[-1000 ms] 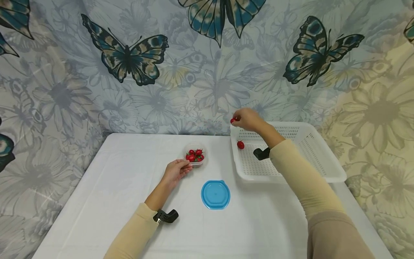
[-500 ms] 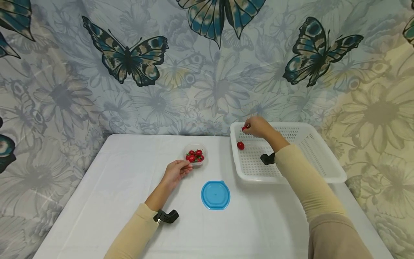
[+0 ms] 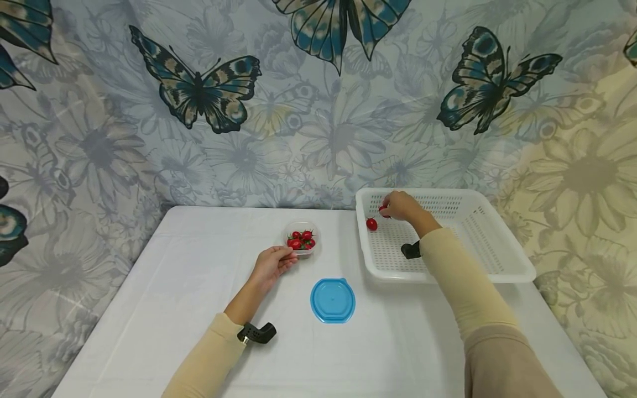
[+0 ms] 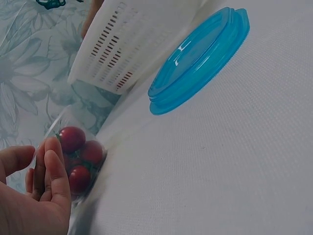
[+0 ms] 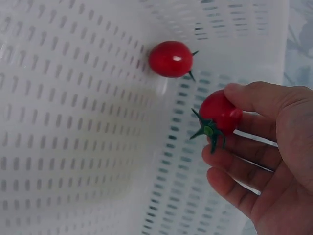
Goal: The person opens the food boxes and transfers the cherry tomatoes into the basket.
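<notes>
My right hand pinches a cherry tomato with a green stem between thumb and fingers, inside the white plastic basket near its far left corner. Another cherry tomato lies in the basket against its left side; in the right wrist view it is just beyond the held one. My left hand holds the near left rim of a small clear plastic container standing on the table. Several cherry tomatoes fill it. In the left wrist view the fingers partly hide the container.
A round blue lid lies flat on the white-covered table, between the container and the basket and closer to me. Behind the table hangs a butterfly-patterned cloth. The basket's raised walls surround my right hand.
My right hand has moved from the basket's far left rim rightward and down into the basket, carrying the cherry tomato. My left hand and the container have stayed in place.
</notes>
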A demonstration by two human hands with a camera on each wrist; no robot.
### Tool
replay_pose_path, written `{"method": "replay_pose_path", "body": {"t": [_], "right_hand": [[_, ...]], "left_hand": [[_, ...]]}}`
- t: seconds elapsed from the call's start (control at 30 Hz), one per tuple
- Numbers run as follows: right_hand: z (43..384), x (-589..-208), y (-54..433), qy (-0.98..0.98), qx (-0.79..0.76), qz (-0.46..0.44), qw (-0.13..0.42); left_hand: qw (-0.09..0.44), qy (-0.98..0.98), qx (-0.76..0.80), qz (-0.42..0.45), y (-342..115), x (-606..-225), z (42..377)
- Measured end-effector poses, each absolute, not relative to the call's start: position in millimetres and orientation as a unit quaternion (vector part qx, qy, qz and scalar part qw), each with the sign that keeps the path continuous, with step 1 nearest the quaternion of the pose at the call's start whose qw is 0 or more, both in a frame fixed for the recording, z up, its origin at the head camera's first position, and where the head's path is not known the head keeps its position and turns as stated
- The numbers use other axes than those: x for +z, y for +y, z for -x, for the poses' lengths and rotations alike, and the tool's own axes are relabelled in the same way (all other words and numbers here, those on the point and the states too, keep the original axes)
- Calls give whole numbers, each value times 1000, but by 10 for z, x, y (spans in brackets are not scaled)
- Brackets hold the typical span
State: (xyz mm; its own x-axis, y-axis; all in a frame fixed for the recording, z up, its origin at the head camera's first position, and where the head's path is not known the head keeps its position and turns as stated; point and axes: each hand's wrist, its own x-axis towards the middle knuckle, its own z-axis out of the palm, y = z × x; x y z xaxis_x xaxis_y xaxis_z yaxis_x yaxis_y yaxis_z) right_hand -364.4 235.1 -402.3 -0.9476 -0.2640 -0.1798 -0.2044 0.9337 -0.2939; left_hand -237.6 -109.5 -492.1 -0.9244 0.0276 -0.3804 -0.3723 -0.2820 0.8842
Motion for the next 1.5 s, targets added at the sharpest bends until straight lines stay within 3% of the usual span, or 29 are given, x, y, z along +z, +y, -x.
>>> {"method": "replay_pose_path", "body": {"t": [1.07,1.5], "right_hand": [[3719,-4370,2256,978,-87,105,161],[3672,-4219,2284,980,-54,140,130]], "left_hand": [[120,588,786,151,-1109,-4938,2365],[124,585,788,148,-1090,-4926,2360]]}}
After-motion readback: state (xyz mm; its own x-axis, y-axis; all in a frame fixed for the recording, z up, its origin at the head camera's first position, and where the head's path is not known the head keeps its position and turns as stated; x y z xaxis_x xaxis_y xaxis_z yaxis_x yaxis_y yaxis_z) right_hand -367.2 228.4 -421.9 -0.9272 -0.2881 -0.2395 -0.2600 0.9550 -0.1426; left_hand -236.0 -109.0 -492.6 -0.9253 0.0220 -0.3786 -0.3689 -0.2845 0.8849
